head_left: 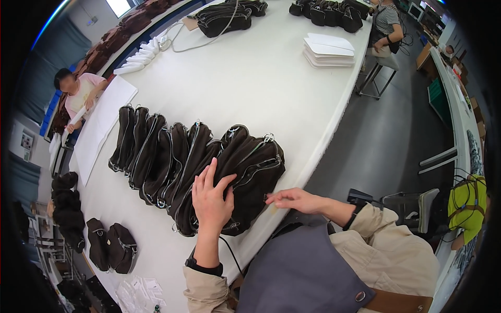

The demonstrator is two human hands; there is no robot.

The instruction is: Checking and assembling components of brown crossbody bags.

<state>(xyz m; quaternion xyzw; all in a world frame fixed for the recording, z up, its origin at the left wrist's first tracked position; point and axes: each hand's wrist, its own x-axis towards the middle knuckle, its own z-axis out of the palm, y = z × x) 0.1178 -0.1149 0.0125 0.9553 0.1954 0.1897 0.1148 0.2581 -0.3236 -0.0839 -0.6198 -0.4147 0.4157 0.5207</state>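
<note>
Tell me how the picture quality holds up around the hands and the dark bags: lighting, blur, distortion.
Head view: even, soft light with only faint shadows; left hand on the row of dark zip bags is sharp, right hand too; the bags' dark fabric swallows detail, only zips glint; fisheye bends the white table edge, and black vignette fills the corners.
</note>
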